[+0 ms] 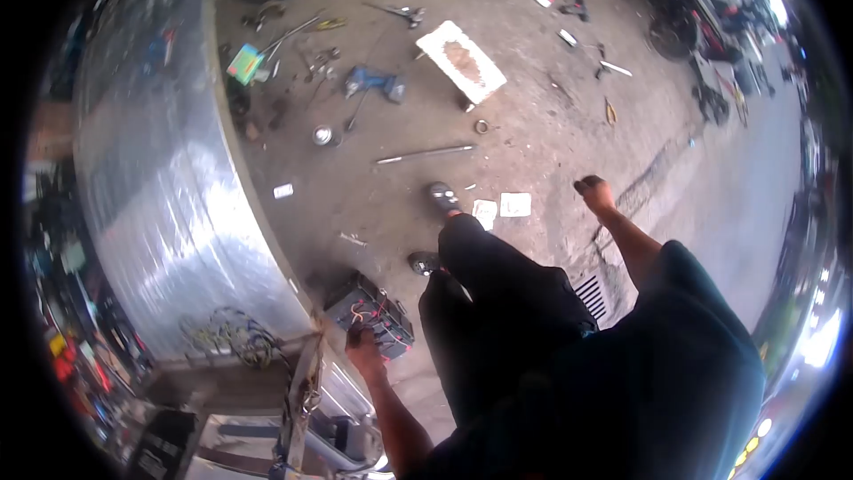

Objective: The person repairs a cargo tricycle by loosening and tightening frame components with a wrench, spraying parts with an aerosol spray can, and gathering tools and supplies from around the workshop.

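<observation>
- My left hand (364, 349) is at the near side of the box, its fingers dark against dark casing; I cannot tell whether they touch it, or whether they grip or lie loose.
- The dark, rectangular battery-like box (395, 331) stands on the grey concrete floor (542, 147), just beside the lower end of the large, shiny silver metal panel (155, 178); thin reddish wires (358, 312) run over its top.
- My right hand (597, 197) hangs over the floor, well apart from the box, its darkened fingers drawn in narrowly; I cannot tell whether anything is held.
- My dark shoes (442, 198) stand between my hands, near two white, squarish sheets (515, 204).
- Beyond the shoes lies a long, thin metal rod (426, 155), and past it a blue power tool (375, 84).
- A low, white rectangular stand (480, 80) with a brown-worn top is to the right of the tool.
- A slotted floor grate (590, 298) shows beside my dark trousers (498, 271).
</observation>
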Demonstrator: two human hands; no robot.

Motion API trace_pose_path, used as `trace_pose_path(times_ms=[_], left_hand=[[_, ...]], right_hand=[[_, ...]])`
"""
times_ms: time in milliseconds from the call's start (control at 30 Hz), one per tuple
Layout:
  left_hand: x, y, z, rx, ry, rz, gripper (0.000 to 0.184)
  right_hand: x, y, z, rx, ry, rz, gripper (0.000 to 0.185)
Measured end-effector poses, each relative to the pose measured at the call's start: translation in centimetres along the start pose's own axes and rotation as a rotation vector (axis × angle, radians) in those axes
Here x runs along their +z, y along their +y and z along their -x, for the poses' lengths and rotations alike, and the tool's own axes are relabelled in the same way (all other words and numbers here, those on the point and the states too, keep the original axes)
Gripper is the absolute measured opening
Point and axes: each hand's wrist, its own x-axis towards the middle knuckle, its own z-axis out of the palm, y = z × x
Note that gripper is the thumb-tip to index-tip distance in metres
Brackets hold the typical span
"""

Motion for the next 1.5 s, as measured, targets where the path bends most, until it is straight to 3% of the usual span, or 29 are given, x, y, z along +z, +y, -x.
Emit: trace_pose_path(times_ms=[67,133,200,333,400,500,533,567,700,733,833,867,900,967,1000,1033,1067,1133,1233,1367,1500], left_hand=[[1.7,1.6,-0.3,0.076,-0.098,-0.113,0.027],[3.4,1.1,-1.7,-0.046,-0.130,-0.067,0.021],[6.2,2.4,-3.0,-0.070,-0.141,-0.067,0.019],[16.0,10.3,-2.0,-0.053,-0.218,-0.162,0.020],[22.0,11.8,-3.1,-0.024,-0.260,-0.295,0.022],[32.1,15.2,-3.1,0.011,-0.321,-0.481,0.027],[34.8,16.5,-2.7,0.019,-0.336,-0.550,0.028],[36.4,15.4,-4.2,0.092,-0.403,-0.523,0.031],[46.2,23.3,-2.0,0.292,-0.425,-0.855,0.034],[48.0,26.8,-1.1,0.292,-0.402,-0.915,0.034],[50.6,31.3,-2.7,0.328,-0.365,-1.017,0.034],[51.9,32.0,-4.5,0.348,-0.367,-1.026,0.034],[52.8,32.1,-6.3,0.324,-0.360,-1.055,0.034],[53.8,31.4,-11.4,0.277,-0.331,-1.089,0.033],[54.3,30.4,-14.5,0.561,-0.437,-1.191,0.033],[54.3,30.7,-17.5,0.837,-0.575,-1.321,0.034],[54.4,31.2,-20.3,1.152,-0.671,-1.413,0.034],[58.0,34.8,-23.2,0.838,-0.697,-1.355,0.034],[64.9,43.2,-27.0,0.586,-0.594,-1.213,0.034],[74.9,60.1,-25.5,0.403,-0.412,-0.875,0.034],[80.3,69.8,-26.7,0.313,-0.406,-0.679,0.034]], right_hand=[[-3.0,6.3,4.3,0.150,-0.060,-0.062,0.031],[-6.6,5.5,9.4,0.537,-0.085,-0.250,0.030],[-6.8,9.0,12.6,0.573,0.004,-0.283,0.027],[-7.9,16.6,15.1,0.478,-0.089,-0.261,0.025],[-11.7,14.4,13.3,0.861,-0.039,-0.537,0.023],[-14.7,18.7,7.4,0.941,-0.096,-0.538,0.030],[-14.8,22.3,4.4,0.850,-0.125,-0.535,0.034],[-16.9,21.2,1.1,0.755,-0.115,-0.586,0.036],[-30.5,12.5,-15.0,0.484,-0.084,-0.589,0.041],[-32.0,11.8,-19.0,0.222,-0.091,-0.470,0.044],[-41.3,-2.8,-29.8,-0.153,-0.428,-0.362,0.050],[-44.7,-9.0,-32.2,-0.290,-0.469,-0.261,0.054],[-46.5,-13.4,-34.5,-0.584,-0.393,-0.135,0.054],[-49.8,-22.5,-38.0,-0.872,-0.410,0.031,0.053],[-50.9,-26.8,-39.2,-1.048,-0.355,0.193,0.035],[-51.5,-30.4,-40.5,-1.280,-0.196,0.123,0.023],[-52.3,-33.5,-41.7,-1.471,-0.101,0.072,0.024],[-54.8,-39.0,-43.9,-1.762,-0.051,0.000,0.025],[-58.4,-44.1,-49.6,-1.910,-0.097,-0.034,0.027],[-62.6,-50.5,-57.4,-2.062,-0.147,-0.114,0.030],[-65.1,-56.5,-65.0,-2.135,-0.224,-0.050,0.034]])
